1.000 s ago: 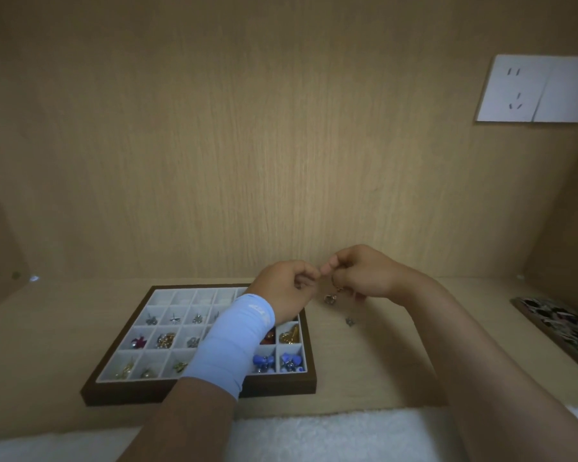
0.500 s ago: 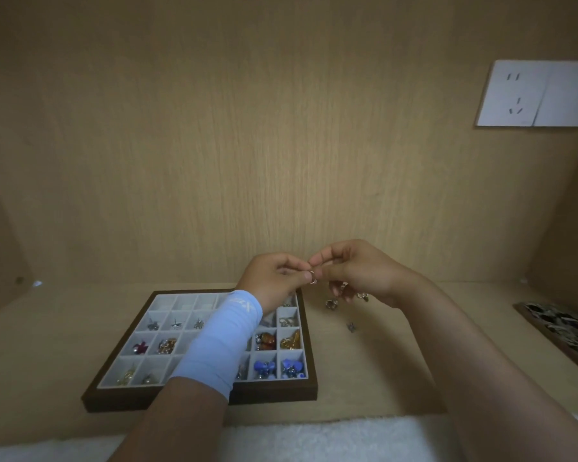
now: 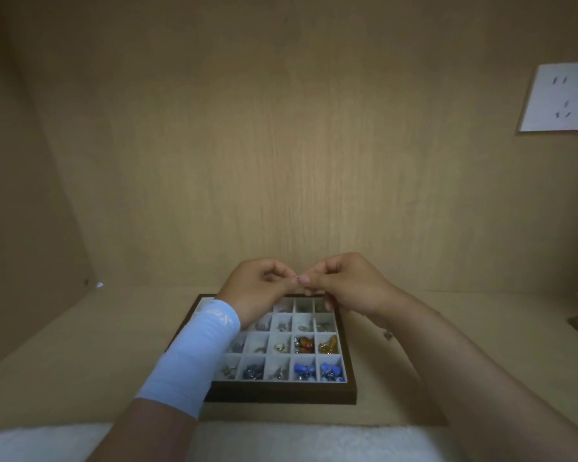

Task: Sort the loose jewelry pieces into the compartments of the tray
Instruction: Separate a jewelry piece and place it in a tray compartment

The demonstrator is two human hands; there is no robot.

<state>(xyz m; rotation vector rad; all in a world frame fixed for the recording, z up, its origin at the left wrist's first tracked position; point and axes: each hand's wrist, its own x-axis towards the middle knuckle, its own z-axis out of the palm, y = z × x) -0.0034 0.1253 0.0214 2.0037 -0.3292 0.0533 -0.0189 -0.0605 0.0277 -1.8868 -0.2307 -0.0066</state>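
L hand (image 3: 261,290) & R hand (image 3: 347,286) shifted from tray (image 3: 281,394) far-right corner to over its far edge, both pinching one tiny silver piece (image 3: 297,279); compartments (image 3: 303,306) lie just below, twd person.

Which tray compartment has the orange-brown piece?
Second from the right in the second-nearest row of the tray, holding the orange-brown piece. Its right neighbour holds a yellow-gold piece; the two nearer ones hold blue pieces.
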